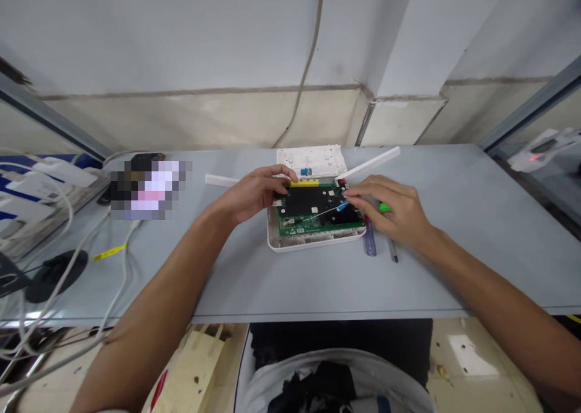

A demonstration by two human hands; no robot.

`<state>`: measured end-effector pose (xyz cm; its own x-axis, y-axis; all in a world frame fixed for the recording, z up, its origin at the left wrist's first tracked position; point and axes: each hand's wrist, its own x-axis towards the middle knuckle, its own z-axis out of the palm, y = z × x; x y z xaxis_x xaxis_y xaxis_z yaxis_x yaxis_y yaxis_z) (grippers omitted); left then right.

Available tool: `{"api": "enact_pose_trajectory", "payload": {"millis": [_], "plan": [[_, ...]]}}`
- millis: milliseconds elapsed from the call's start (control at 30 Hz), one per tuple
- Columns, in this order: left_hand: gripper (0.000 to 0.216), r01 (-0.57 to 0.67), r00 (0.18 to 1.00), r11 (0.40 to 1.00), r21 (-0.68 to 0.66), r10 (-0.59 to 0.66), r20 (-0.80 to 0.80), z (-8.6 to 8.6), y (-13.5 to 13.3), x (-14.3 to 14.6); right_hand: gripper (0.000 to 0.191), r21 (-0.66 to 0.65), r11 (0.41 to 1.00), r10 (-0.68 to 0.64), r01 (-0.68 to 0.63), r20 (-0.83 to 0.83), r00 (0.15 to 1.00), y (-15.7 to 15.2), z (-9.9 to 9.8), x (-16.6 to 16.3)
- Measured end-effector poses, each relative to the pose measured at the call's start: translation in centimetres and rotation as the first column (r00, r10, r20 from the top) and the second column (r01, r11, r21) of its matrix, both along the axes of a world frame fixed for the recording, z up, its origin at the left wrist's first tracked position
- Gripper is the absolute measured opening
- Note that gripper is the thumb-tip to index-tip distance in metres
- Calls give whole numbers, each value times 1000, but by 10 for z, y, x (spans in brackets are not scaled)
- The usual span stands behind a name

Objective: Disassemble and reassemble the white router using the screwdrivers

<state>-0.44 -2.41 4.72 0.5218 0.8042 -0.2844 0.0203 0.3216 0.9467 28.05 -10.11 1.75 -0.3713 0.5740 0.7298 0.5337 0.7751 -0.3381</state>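
Green circuit board (318, 216) sits in a white plastic router shell (318, 247) mid-frame, with the left hand (256, 194) curved over its top edge, fingers (281, 172) pressed down to steady it. Right hand (385, 206) pinches what's probably a thin blue-tipped wire (341, 206), though fingers partly hide it, and a purple-handled screwdriver (370, 243) lies just below.

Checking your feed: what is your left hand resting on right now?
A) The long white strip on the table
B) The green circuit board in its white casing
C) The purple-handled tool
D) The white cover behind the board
B: the left hand has its fingers over the edge of the green circuit board, which sits in the white casing, beside a yellow block.
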Motion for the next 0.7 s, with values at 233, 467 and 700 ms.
{"api": "enact_pose_trajectory", "payload": {"millis": [233,467,700], "plan": [[28,13,1000,1000,-16,-14,-17,0,0,-2,12,-126,989,-75,77,18,997,13,1,-7],[37,148,989,985,-90,-148,7,3,2,-11,65,-316,949,92,-18,220,971,12,-9,-14],[27,155,987,986,-56,-157,-29,5,1,-12,89,-346,937,163,-45,322,932,1,-10,-11]]}}
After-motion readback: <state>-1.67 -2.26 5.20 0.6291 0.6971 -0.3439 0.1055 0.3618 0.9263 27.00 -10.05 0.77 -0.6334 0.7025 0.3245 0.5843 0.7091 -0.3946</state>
